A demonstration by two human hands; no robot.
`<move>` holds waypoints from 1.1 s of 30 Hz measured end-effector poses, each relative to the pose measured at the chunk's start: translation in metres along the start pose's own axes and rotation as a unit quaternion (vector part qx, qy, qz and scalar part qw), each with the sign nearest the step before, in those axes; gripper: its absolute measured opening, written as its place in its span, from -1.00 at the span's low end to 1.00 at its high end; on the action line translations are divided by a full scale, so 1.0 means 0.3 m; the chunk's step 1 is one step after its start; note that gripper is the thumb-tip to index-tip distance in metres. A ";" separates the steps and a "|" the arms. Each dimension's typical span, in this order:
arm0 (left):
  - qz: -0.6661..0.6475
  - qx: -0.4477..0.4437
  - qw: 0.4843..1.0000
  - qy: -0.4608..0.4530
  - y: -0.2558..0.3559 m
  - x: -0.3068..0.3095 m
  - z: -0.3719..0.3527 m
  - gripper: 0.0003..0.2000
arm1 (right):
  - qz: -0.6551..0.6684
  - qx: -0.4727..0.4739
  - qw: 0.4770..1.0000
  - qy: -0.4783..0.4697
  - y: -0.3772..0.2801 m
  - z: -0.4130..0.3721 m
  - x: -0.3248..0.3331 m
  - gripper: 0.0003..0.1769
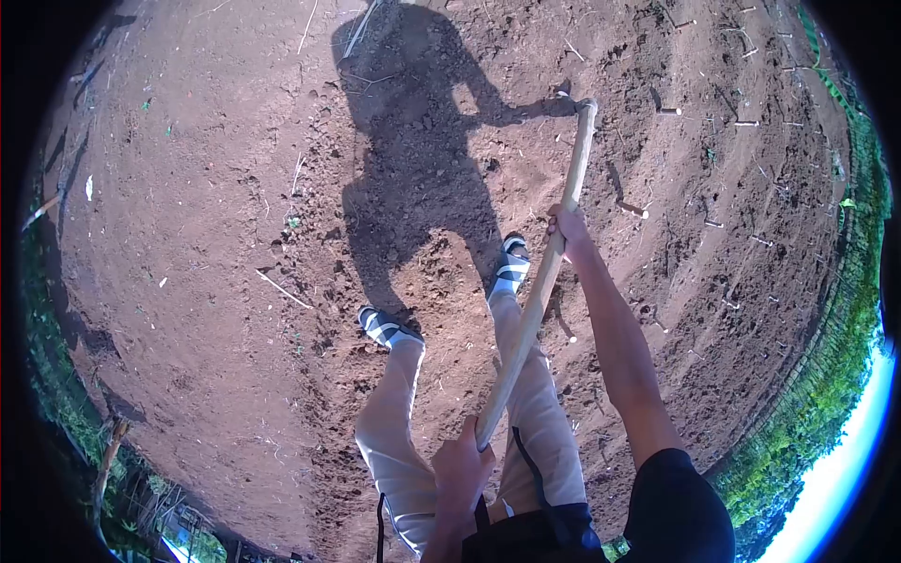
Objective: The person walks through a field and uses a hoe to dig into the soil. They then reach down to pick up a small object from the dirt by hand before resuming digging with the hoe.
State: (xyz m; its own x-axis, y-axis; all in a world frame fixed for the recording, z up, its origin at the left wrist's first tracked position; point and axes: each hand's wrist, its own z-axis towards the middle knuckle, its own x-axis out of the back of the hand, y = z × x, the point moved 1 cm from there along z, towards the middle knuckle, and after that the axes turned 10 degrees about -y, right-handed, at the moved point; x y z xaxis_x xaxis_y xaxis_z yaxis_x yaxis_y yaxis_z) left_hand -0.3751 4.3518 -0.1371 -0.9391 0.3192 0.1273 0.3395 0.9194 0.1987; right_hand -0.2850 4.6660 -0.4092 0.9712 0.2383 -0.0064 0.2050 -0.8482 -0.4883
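A hoe (537, 300) with a long, slightly curved wooden handle slants across the view from my waist to the ground ahead on the right. My right hand (570, 225) is closed around the upper-middle part of the handle, my arm stretched forward. Lower down, close to my thighs, my left hand (460, 464) grips the butt end. The far end of the handle (587, 105) rests at the soil; the blade there is mostly hidden. Loose, broken soil (441, 272) lies around my feet.
My sandalled feet (389, 328) stand apart on brown earth. Rows of short cut stems (633, 210) stick up from the soil on the right. Dry stalks (283, 289) lie scattered on the left. My shadow (413, 141) falls ahead. Green plants (798, 413) border the plot.
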 end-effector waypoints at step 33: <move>-0.149 -0.163 0.975 -0.022 0.551 -0.178 0.590 -0.45 | -0.162 0.148 0.976 0.009 -0.558 0.430 0.373 -0.68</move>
State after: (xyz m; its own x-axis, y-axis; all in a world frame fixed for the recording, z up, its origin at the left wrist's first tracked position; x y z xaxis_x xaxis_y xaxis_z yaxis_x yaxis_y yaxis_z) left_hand -0.2782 4.5274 -0.2830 -0.9976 0.0656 -0.0237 0.0438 0.8536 0.5191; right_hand -0.2263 4.8956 -0.4407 0.8637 0.4603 0.2050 0.4603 -0.5552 -0.6927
